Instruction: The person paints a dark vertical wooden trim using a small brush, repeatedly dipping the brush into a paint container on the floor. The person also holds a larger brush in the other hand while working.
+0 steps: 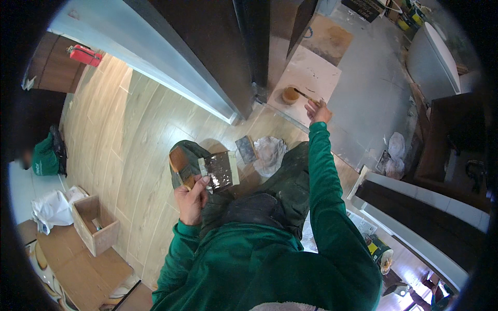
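My left hand is closed around a wide paintbrush with brown bristles and a small dark square piece. That square has pale strips on two sides and bright specks on its face; its exact kind is unclear. Stretched forward, my right hand grips a thin paintbrush. Its tip is at the rim of a small round tub of brown stuff. The tub stands on a pale board on the floor. Between my knees lie a grey flat block and a crumpled whitish cloth.
A dark door frame rises ahead, left of the board. At right are a white toilet and another frame. A wooden drawer and a person's green sleeve are at left, with a red extinguisher farther off.
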### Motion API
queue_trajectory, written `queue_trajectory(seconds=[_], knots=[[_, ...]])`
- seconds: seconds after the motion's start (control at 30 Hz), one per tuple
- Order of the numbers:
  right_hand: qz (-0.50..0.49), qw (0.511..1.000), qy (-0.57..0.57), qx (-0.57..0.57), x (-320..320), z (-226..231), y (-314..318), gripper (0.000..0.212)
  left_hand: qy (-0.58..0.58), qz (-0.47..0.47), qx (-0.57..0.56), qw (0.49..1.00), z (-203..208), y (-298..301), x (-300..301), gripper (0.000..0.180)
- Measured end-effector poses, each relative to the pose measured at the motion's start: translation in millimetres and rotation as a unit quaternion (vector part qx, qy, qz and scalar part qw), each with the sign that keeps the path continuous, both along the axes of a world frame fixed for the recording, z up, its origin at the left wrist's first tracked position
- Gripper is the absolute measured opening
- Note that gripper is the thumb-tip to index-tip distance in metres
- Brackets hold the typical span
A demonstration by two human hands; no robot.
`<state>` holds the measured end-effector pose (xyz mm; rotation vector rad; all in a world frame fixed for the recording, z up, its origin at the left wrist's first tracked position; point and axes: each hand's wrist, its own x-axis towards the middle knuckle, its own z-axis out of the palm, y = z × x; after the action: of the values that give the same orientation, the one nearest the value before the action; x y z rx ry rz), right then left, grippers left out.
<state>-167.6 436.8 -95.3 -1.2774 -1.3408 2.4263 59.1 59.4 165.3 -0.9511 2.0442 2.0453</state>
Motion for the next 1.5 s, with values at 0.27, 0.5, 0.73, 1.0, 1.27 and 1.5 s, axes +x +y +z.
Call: queue_trajectory(seconds=[0.27,0.5,0.73,1.0,1.27,1.5], knots=[[-0.011,0.968,0.133,-0.211,91.1,114.2,-7.9,0.038,0.018,0.014,0.093,0.995,7.3,26.2,-34.5,0.024],[0.222,0.94,0.248,0.074,203.4,286.9,-72.5,0.034,0.062,-0.027,0.147,0.987,16.0,45.3,-44.9,0.023],[0.358,0.85,0.241,0.303,223.0,336.3,-108.3,0.026,0.094,-0.025,0.146,0.985,33.8,43.3,-41.2,0.019],[0.413,0.769,0.268,0.408,221.1,345.6,-108.5,0.023,0.109,-0.026,0.147,0.983,38.8,41.7,-38.0,0.02],[0.423,0.759,0.295,0.397,227.2,346.1,-118.3,0.023,0.129,-0.031,0.129,0.983,39.3,43.4,-40.2,0.025],[0.32,0.834,0.253,0.371,216.8,345.3,-124.3,0.026,0.127,-0.048,0.109,0.985,38.0,47.2,-40.1,0.019]])
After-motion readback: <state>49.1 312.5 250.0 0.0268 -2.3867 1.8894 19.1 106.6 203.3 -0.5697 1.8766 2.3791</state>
